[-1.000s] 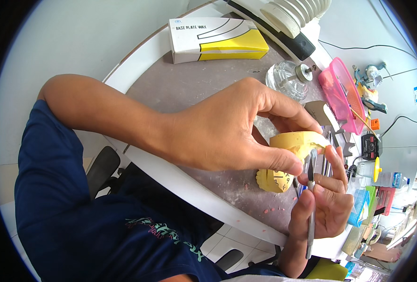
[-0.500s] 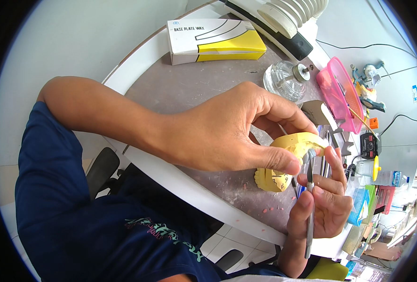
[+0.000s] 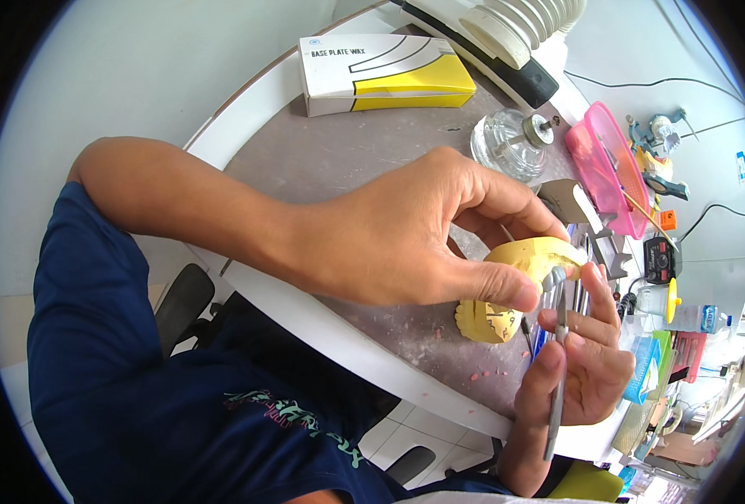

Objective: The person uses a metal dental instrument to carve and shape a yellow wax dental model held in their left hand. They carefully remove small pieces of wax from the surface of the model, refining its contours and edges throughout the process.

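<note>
My left hand (image 3: 406, 227) reaches in from the left, closed around a yellow plaster dental cast (image 3: 534, 250) with the thumb on its near side. My right hand (image 3: 582, 361) pinches a slim metal dental carving tool (image 3: 555, 403), its handle pointing down toward me. The blade end lies by a small grey lump (image 3: 555, 277) at the cast's inner edge; whether they touch I cannot tell. Fingertips of the right hand rest close to the cast's right end. Just below the left thumb, a second yellow cast (image 3: 488, 322) with pencil marks sits on the grey-brown tabletop (image 3: 330, 160).
Behind my hands are a glass spirit lamp (image 3: 509, 143), a white and yellow wax box (image 3: 385, 74) and a pink basket (image 3: 603, 160). A ribbed white hose (image 3: 523, 25) stands at the back. Pink crumbs (image 3: 481, 375) lie near the table's front edge. Bottles and trays crowd the right.
The carving tool has tilted and shifted slightly right with my right hand. My left hand and the cast in it look still.
</note>
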Motion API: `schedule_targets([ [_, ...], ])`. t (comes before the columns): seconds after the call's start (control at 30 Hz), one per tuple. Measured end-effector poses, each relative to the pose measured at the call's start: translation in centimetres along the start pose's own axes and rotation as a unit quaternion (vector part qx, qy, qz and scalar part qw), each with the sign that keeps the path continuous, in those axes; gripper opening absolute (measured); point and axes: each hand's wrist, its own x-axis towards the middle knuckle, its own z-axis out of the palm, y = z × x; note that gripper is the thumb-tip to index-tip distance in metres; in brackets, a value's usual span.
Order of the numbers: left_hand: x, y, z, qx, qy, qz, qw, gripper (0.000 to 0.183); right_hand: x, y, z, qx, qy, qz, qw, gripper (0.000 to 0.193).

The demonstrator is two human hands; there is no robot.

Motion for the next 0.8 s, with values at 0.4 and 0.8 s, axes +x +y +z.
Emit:
schedule_targets([
  [0.4,-0.03,0.01,0.12,-0.014,0.002,-0.004,1.000,0.041,0.31,-0.54,0.22,-0.074,-0.022,-0.037,0.996,0.021],
  [0.8,0.01,-0.15,0.05,-0.004,0.003,0.007,1.000,0.041,0.40,-0.44,0.30,-0.089,-0.024,-0.040,0.995,0.020],
])
